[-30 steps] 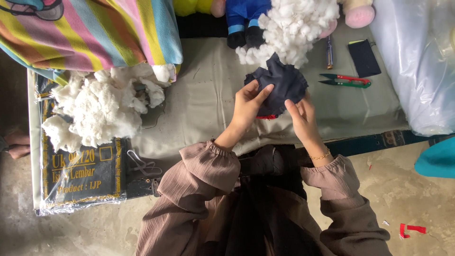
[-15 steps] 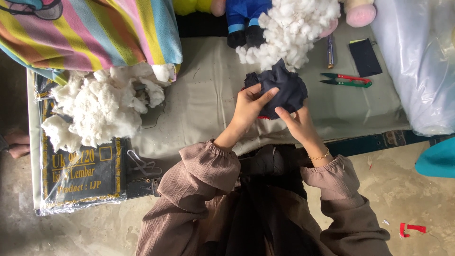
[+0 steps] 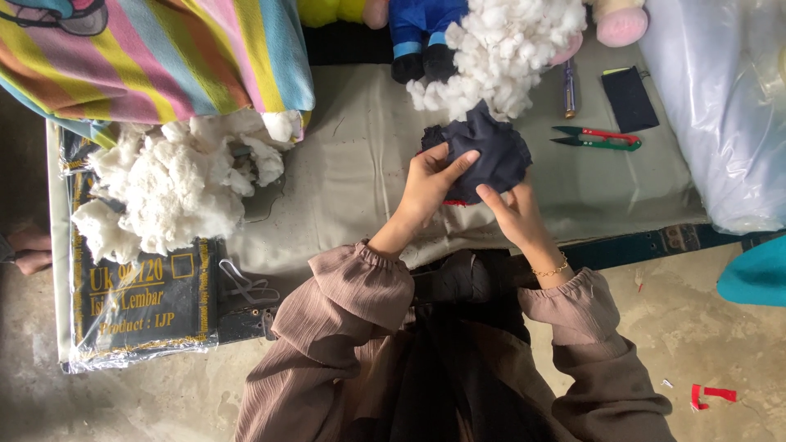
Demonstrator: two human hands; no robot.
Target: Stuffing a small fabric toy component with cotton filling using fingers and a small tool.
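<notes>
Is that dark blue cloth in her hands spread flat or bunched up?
Bunched up. The dark cloth is gathered into a puckered lump between the left hand and right hand.

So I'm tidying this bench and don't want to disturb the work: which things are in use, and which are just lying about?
In use:
- dark blue cloth piece, held by left hand and right hand
- white stuffing pile just beyond it

Lying about:
- red and green snips
- black pouch
- second stuffing heap
- striped cloth
</notes>
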